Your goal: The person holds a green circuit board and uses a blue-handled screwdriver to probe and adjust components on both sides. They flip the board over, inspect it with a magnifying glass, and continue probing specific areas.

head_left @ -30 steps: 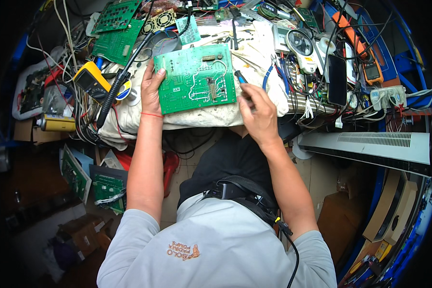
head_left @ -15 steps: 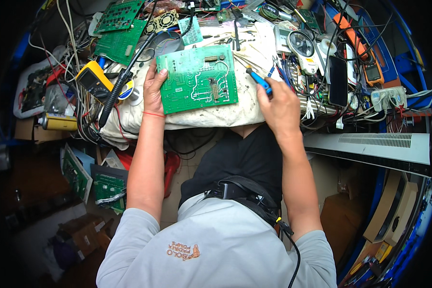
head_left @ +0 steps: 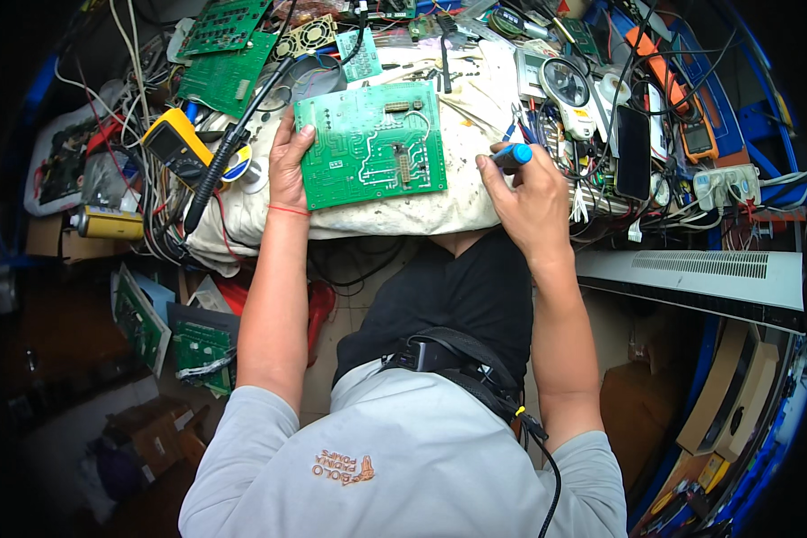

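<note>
My left hand [head_left: 290, 169] grips the left edge of a green circuit board [head_left: 354, 148], thumb on top and fingers behind it. White traces and two pin connectors show on the board, which is held over a stained white cloth [head_left: 350, 221]. To the right of the board, my right hand [head_left: 536, 199] is closed around a blue-handled tool [head_left: 514, 155]. Its rounded blue part points up and left between thumb and fingers; its tip cannot be made out. A gap separates this tool from the board.
A yellow multimeter [head_left: 177, 148] and a black flexible arm [head_left: 220, 170] stand left. More green boards [head_left: 227, 76] lie behind them. To the right are a magnifier [head_left: 565, 83], a black phone [head_left: 632, 152], an orange multimeter [head_left: 696, 139] and tangled cables.
My right hand has turned the blue-handled tool, so its rounded end points more toward the camera, and shifted slightly right. My left hand and the board have barely moved.
</note>
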Available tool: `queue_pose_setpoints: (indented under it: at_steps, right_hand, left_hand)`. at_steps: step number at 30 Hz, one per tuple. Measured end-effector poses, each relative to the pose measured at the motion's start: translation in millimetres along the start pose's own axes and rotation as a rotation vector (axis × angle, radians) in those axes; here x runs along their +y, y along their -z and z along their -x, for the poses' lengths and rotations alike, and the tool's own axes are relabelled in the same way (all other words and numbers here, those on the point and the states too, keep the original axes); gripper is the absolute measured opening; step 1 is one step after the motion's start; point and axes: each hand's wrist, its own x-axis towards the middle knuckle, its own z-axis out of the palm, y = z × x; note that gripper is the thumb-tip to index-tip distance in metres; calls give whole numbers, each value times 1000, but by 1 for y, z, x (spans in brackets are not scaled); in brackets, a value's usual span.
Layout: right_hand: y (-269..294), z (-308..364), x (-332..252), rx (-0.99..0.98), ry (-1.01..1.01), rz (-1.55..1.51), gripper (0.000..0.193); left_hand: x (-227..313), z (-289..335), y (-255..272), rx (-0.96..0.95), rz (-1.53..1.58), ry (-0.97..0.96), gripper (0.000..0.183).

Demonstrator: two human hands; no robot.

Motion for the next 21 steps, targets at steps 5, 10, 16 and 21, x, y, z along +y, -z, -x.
queue_pose_setpoints:
  at_steps: [5,10,16,21]
  right_hand:
    - [-21,8,13,-104,-225,-133,25]
    - [-18,4,12,-151,-205,-129,21]
    - [-35,-6,5,25,-179,-444,18]
    - [-62,-9,8,-101,-224,-793,28]
  left_hand:
    - [0,-1,-1,-1,-1,-3,56]
    - [-1,0,-1,7,12,-3,56]
    - [-2,-2,2,32,37,1,58]
    - [-2,-3,1,22,22,6,59]
